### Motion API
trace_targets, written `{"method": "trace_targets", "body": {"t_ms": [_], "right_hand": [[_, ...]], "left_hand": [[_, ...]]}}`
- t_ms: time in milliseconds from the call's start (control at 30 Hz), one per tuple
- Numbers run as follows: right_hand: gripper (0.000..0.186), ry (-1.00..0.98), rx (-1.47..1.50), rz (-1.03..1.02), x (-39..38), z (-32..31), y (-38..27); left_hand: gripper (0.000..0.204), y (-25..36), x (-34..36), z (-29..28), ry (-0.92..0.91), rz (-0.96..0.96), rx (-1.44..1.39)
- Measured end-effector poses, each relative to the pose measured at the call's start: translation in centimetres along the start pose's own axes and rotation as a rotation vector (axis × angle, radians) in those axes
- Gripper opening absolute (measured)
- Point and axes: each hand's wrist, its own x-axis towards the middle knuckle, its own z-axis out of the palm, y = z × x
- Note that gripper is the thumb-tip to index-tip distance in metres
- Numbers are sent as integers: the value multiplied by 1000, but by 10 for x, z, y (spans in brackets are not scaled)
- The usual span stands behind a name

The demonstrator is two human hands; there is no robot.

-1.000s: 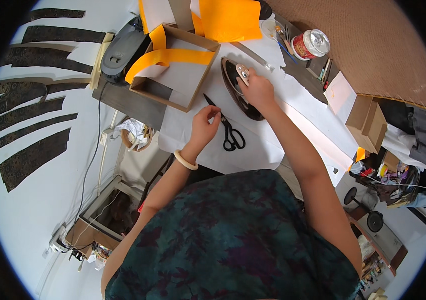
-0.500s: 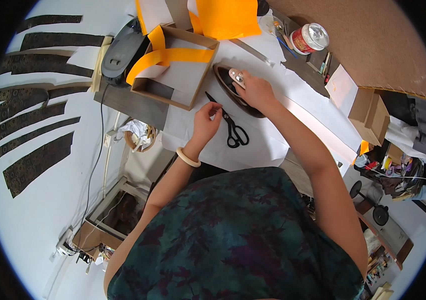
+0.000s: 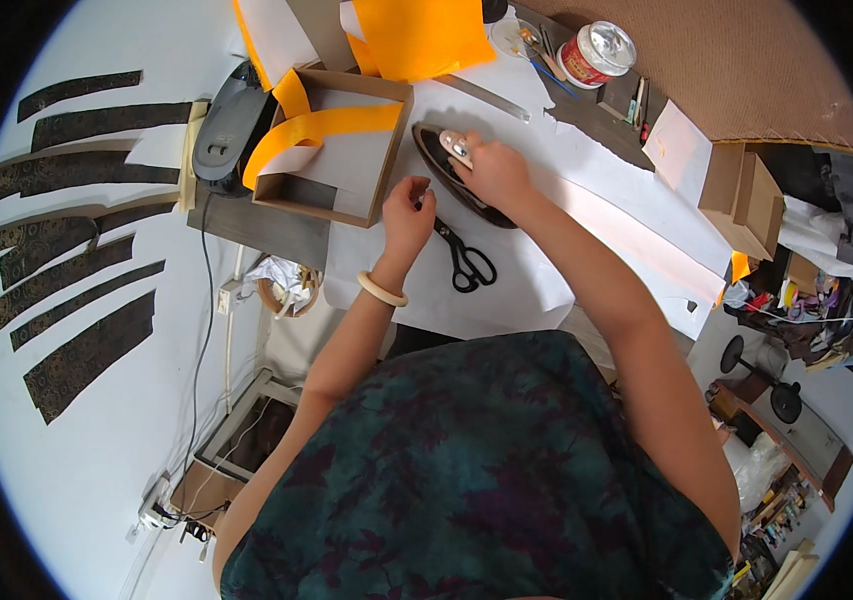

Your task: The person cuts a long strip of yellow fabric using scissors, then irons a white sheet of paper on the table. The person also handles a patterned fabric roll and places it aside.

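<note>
My right hand (image 3: pixel 495 180) is closed around a dark brown, boat-shaped tool (image 3: pixel 442 160) lying on the white paper. A pale part with a silvery shine shows at the front of the grip; the fingers hide most of its top. Further left, my left hand (image 3: pixel 410 220) hovers over the blade end of black-handled scissors (image 3: pixel 467 262), its fingers loosely bent and a gap between thumb and fingertips. The hand covers the blade tips. A cream bangle (image 3: pixel 382 291) circles the left wrist. The white paper (image 3: pixel 537 265) spreads beneath the tool and scissors.
Ahead of my left hand stands an open cardboard box (image 3: pixel 392 160) with an orange strip (image 3: pixel 347 120) across it. A grey machine (image 3: pixel 227 135), metal ruler (image 3: pixel 487 95), orange sheet (image 3: pixel 427 35) and red-labelled jar (image 3: pixel 592 60) lie beyond. A bin (image 3: pixel 289 290) stands below the left edge.
My left hand has shifted slightly forward, covering more of the scissor blades. My right hand keeps its grip on the boat-shaped tool. The whole view has turned a little.
</note>
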Motion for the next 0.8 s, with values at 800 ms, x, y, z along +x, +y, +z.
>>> {"method": "trace_targets", "body": {"t_ms": [800], "right_hand": [[51,55,24,215,-54,-7,70]], "left_hand": [[71,-36,35,61,-402,487,898]]}}
